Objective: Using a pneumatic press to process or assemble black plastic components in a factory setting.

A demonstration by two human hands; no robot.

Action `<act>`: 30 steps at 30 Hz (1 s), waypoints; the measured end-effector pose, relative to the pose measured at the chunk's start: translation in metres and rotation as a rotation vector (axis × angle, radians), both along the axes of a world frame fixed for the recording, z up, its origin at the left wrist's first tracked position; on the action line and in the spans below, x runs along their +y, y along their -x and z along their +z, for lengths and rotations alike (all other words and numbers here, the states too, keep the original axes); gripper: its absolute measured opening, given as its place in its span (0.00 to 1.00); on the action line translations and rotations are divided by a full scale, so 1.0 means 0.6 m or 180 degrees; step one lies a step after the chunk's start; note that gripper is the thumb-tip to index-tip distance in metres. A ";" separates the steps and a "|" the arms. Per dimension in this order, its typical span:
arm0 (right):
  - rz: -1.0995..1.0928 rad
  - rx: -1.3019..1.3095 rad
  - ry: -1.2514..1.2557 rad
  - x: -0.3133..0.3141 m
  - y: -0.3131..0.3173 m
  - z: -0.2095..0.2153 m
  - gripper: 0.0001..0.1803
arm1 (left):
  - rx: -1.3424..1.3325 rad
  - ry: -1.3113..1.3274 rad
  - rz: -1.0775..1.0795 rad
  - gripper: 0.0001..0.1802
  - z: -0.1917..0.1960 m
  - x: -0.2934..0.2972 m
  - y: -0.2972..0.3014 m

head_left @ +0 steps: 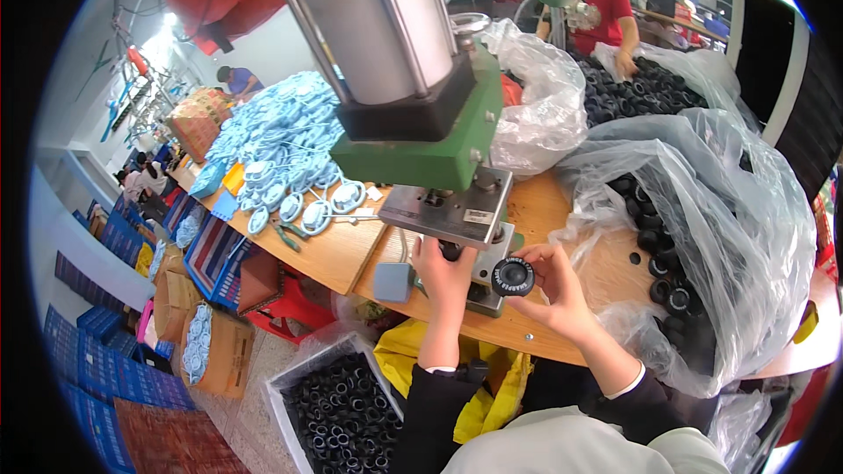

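Observation:
My right hand pinches a black round cap by its edge, its face with a ring of pale print turned up. My left hand reaches under the steel plate of a green bench press. Its fingers are closed round a dark round part, mostly hidden by the fingers and the plate. The cap in my right hand is just right of the press's lower steel block, apart from the left hand.
Right of the press, a clear plastic bag spills black caps onto the wooden table. Light-blue corded parts pile up on the left. Below stands a white bin of black rings. A person in red handles black parts at the back.

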State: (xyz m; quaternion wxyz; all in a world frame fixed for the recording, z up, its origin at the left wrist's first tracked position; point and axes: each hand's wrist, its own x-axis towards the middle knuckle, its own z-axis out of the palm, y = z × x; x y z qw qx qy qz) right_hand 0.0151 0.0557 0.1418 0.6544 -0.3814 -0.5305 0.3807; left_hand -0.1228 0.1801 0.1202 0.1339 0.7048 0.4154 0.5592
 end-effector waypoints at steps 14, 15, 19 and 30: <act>-0.0996 -0.1270 0.0233 0.116 0.071 -0.007 0.24 | 0.1005 0.2213 0.4726 0.55 -0.291 -0.193 0.464; -0.1051 -0.1317 0.0167 0.122 0.077 -0.005 0.21 | 0.1154 0.1708 0.4531 0.54 -0.310 -0.191 0.488; -0.1067 -0.1527 0.0131 0.135 0.073 0.000 0.15 | 0.0857 0.0356 0.2166 0.30 -0.229 -0.080 0.391; -0.0903 -0.1429 0.0293 0.133 0.075 0.007 0.19 | 0.2364 0.0947 0.0658 0.28 -0.187 0.114 0.204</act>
